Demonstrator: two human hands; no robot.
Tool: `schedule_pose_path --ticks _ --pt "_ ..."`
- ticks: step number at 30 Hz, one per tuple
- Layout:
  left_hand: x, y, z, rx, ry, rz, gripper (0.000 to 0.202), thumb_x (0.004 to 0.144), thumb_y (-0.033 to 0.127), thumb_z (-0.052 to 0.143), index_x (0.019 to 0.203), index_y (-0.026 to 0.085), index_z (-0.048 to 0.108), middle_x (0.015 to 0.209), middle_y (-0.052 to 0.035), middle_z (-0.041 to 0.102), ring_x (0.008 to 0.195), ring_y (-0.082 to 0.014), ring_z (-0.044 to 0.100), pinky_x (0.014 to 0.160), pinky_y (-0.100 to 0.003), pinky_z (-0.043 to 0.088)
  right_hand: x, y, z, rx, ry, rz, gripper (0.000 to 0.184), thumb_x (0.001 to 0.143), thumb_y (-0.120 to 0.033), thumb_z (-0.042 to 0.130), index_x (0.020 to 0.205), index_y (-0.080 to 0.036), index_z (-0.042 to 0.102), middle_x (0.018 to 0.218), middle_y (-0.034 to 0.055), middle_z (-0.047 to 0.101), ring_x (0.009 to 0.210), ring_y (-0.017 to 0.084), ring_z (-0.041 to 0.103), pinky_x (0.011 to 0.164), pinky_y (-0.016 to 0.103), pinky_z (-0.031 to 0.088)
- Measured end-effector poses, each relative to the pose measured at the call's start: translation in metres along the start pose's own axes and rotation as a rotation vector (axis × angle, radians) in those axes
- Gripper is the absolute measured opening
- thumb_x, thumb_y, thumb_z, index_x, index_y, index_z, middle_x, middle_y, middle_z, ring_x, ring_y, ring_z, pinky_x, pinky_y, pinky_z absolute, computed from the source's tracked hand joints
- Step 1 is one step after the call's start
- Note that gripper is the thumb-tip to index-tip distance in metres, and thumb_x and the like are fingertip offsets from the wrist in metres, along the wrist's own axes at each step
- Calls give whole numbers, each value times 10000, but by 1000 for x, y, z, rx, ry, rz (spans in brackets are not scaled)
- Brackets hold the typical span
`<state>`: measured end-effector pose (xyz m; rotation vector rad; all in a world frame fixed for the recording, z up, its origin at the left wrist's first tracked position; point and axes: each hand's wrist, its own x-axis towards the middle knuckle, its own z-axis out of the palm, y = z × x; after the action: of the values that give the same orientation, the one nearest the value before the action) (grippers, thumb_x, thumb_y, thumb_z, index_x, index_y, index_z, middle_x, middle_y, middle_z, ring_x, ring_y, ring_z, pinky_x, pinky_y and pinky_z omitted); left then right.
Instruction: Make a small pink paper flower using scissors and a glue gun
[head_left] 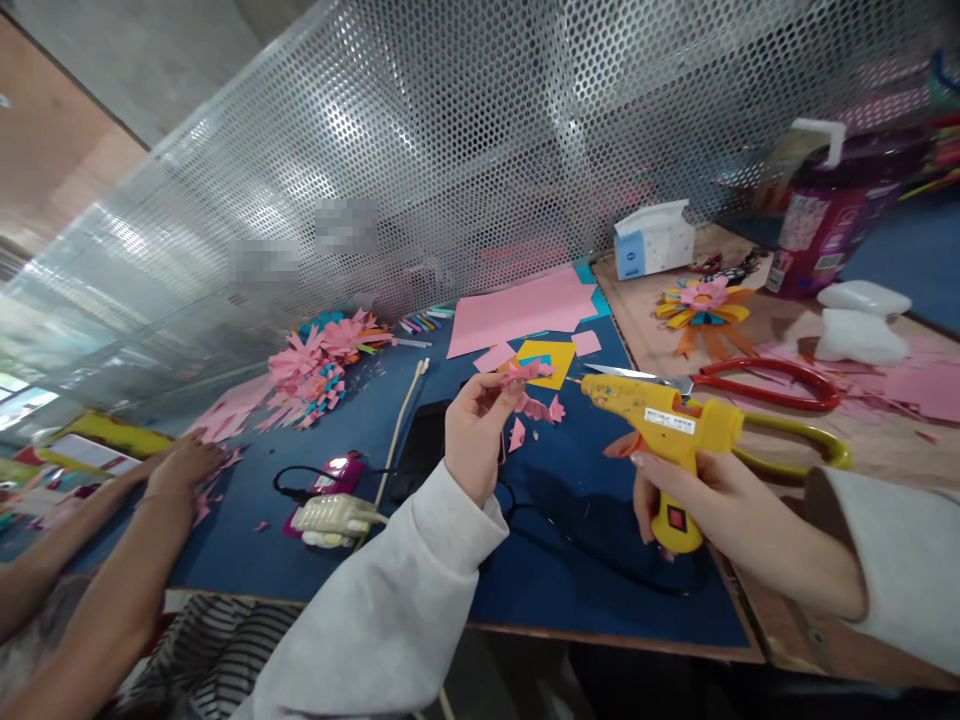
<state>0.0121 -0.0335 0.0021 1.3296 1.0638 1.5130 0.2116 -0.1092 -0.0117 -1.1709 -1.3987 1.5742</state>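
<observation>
My left hand [480, 430] pinches a small cut piece of pink paper [529, 371] above the blue tabletop. In my right hand [705, 500] is a yellow hot glue gun [652, 410], its nozzle pointing left at the pink paper, a short gap apart from it. My fingers wrap the handle near the orange trigger [624, 446]. Under the pink piece lie a yellow paper square [559, 355] and small pink scraps [517, 434]. Behind the glue gun rest large scissors [780, 385] with one red and one yellow handle, partly hidden by it.
Pink paper sheets [517, 310] lie by the perforated metal screen [450, 150]. Paper flowers [322, 360], a power strip [330, 515] and a dark phone [418, 450] sit leftward. A tissue pack [654, 240] and purple cup [825, 220] stand right. Another person's hands [180, 465] work at left.
</observation>
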Motion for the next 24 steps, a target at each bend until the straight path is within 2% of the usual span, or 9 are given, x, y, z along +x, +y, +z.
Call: schedule_pose_path --ticks 3,6,9,11,14,17,20,22,24 --pt "7 7 -3 -173 30 -74 245 671 327 765 753 167 599 630 50 542 569 -71 545 605 -221 481 6 5 -2 -112 145 -101 371 869 -557 433 789 -199 491 647 -7 565 567 125 523 551 269 439" --pt "17 18 -11 -313 49 -127 264 658 320 778 700 173 563 577 71 485 537 -48 515 572 -182 466 16 1 -5 -165 270 -164 316 863 -523 482 832 -210 457 713 -12 555 614 124 514 600 275 447" --pt "25 29 -22 -390 21 -135 259 694 349 748 669 187 547 577 67 477 542 -45 508 581 -176 469 30 -21 -6 -119 341 -200 304 841 -505 531 864 -211 459 742 -11 558 652 126 523 607 265 450" --pt "30 36 -30 -408 -12 -112 237 731 377 713 677 203 561 604 57 502 558 -48 512 586 -177 469 41 -44 -3 -31 312 -260 294 833 -489 555 889 -209 486 765 -13 556 670 117 520 596 245 444" --pt "33 44 -40 -451 -24 -96 190 746 391 699 715 234 595 662 47 549 581 -54 524 610 -190 479 65 -80 6 131 151 -320 232 849 -415 564 886 -201 485 716 -28 529 589 84 493 514 208 409" --pt "33 50 -45 -484 -9 -84 157 752 400 691 754 260 622 717 33 577 602 -66 529 640 -214 487 100 -105 20 78 51 -318 233 910 -398 448 780 -207 421 572 -28 522 438 81 441 413 213 356" --pt "32 54 -46 -469 -44 -36 179 767 439 663 754 266 620 745 22 567 630 -81 523 647 -229 473 146 -117 43 28 58 -240 263 936 -445 361 781 -233 368 486 -58 479 361 85 394 358 203 293" --pt "30 55 -45 -455 -70 -4 212 772 477 642 759 267 614 756 18 547 639 -88 511 636 -236 459 174 -118 64 25 32 -215 299 955 -437 307 756 -225 377 466 -62 446 369 88 402 378 209 335" --pt "28 54 -44 -422 -99 21 276 787 539 591 759 265 608 763 7 526 646 -98 499 618 -244 446 191 -115 86 14 3 -218 315 961 -397 333 741 -195 434 503 -56 454 405 82 429 418 219 380"
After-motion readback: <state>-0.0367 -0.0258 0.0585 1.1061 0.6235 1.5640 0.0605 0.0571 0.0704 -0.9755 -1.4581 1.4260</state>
